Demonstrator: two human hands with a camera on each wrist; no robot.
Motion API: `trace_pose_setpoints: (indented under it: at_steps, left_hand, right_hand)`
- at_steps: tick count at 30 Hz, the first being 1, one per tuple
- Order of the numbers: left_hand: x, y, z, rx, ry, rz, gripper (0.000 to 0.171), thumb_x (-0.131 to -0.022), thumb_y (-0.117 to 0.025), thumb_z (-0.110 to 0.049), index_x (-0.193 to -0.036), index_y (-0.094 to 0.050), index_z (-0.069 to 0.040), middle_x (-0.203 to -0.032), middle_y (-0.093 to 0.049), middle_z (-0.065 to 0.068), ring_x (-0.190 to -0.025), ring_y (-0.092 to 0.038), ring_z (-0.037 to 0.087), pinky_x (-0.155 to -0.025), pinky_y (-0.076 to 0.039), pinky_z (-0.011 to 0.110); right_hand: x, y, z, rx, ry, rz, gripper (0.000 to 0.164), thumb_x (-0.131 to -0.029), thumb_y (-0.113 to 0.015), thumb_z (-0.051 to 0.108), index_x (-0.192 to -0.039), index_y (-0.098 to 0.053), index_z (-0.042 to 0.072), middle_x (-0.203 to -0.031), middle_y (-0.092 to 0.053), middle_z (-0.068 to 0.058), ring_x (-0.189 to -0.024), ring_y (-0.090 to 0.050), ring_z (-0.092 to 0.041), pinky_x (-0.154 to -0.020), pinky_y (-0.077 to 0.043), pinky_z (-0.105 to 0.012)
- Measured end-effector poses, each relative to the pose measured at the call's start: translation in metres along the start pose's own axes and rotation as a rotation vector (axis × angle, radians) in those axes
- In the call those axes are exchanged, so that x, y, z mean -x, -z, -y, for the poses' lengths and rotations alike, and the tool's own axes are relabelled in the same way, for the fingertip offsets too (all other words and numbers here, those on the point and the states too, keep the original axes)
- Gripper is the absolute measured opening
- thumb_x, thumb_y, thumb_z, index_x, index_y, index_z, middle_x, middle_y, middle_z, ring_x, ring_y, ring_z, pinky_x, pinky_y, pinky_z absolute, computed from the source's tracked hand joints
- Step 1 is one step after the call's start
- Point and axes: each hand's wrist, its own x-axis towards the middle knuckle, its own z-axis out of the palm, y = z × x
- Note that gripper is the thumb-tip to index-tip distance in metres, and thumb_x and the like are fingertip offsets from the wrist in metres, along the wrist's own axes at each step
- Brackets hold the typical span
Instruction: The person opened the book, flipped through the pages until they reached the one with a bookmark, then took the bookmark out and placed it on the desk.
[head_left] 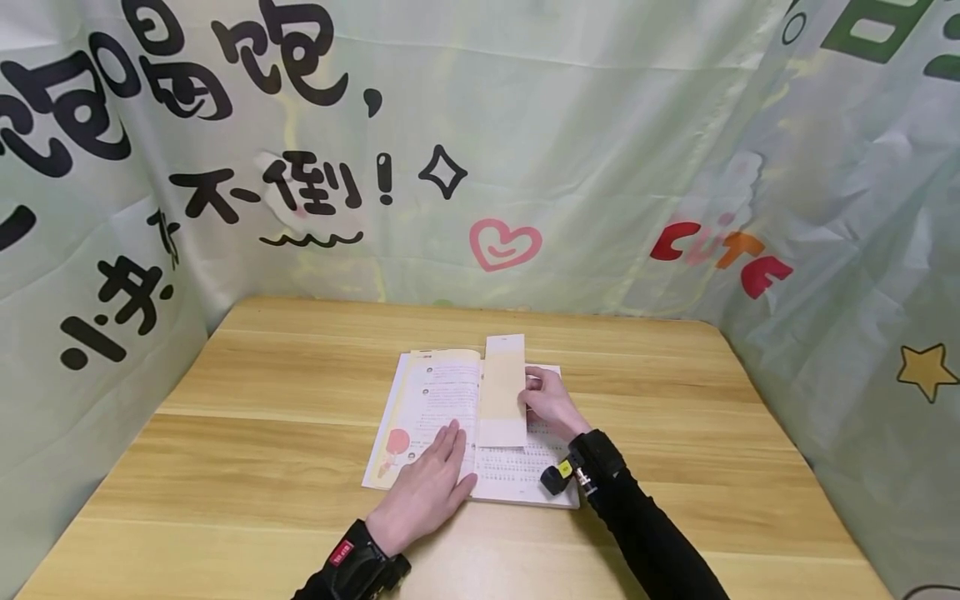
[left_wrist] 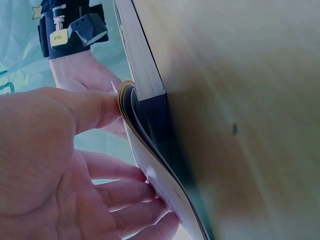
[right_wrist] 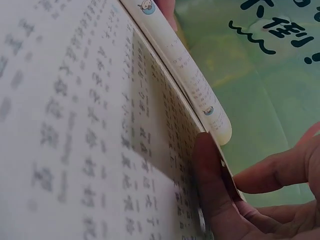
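An open book (head_left: 431, 408) with printed pages lies on the table. My left hand (head_left: 429, 492) rests on the left page with its fingers extended. In the left wrist view the left page bows up near the spine, beside my thumb (left_wrist: 97, 110). A long cream bookmark (head_left: 502, 387) with pale ends lies over the right page along the gutter, its top past the book's upper edge. My right hand (head_left: 553, 404) pinches the bookmark's right edge. The right wrist view shows thumb and finger on either side of that thin edge, close above the printed text (right_wrist: 95, 120).
The wooden table (head_left: 262, 433) extends around the book on all sides. A printed cloth (head_left: 585, 150) hangs behind and along both sides of the table. Each wrist wears a black strap with a small camera (head_left: 557, 479).
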Motion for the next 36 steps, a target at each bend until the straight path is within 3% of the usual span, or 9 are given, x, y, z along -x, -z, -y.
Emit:
trace_pose_setpoints:
  at_steps: [8,18,25,36]
  left_hand:
    - [-0.001,-0.002,0.000,0.007,0.014,0.013,0.062,-0.102,-0.055,-0.032,-0.148,-0.043,0.007,-0.160,-0.038,0.024,-0.147,-0.041,0.038,-0.099,-0.055,0.058]
    - [-0.001,-0.001,-0.001,0.010,0.017,0.008,0.062,-0.102,-0.055,-0.032,-0.148,-0.042,0.008,-0.159,-0.038,0.024,-0.147,-0.041,0.038,-0.098,-0.056,0.059]
    - [-0.001,-0.001,0.000,0.004,0.008,-0.001,0.061,-0.102,-0.055,-0.031,-0.148,-0.043,0.008,-0.159,-0.038,0.025,-0.146,-0.042,0.039,-0.098,-0.056,0.058]
    - [0.001,0.002,-0.003,-0.004,0.003,-0.004,0.061,-0.101,-0.057,-0.030,-0.147,-0.043,0.008,-0.158,-0.039,0.026,-0.145,-0.043,0.038,-0.096,-0.057,0.058]
  right_hand:
    - [0.004,0.013,-0.001,0.030,-0.004,0.000,0.063,-0.091,-0.051,-0.006,-0.152,-0.035,-0.004,-0.096,-0.052,-0.008,-0.078,-0.054,-0.017,-0.066,-0.048,-0.026]
    - [0.009,0.034,-0.006,0.083,-0.013,-0.049,0.065,-0.088,-0.052,-0.004,-0.151,-0.036,-0.005,-0.097,-0.050,-0.006,-0.082,-0.053,-0.017,-0.067,-0.048,-0.025]
    - [0.013,0.055,-0.006,0.053,0.013,-0.038,0.066,-0.088,-0.049,-0.007,-0.152,-0.032,-0.008,-0.090,-0.052,-0.003,-0.064,-0.045,-0.010,-0.059,-0.043,-0.023]
    - [0.020,0.080,-0.006,0.066,0.048,-0.045,0.068,-0.090,-0.047,-0.007,-0.154,-0.025,-0.010,-0.093,-0.049,-0.002,-0.057,-0.038,-0.005,-0.055,-0.037,-0.021]
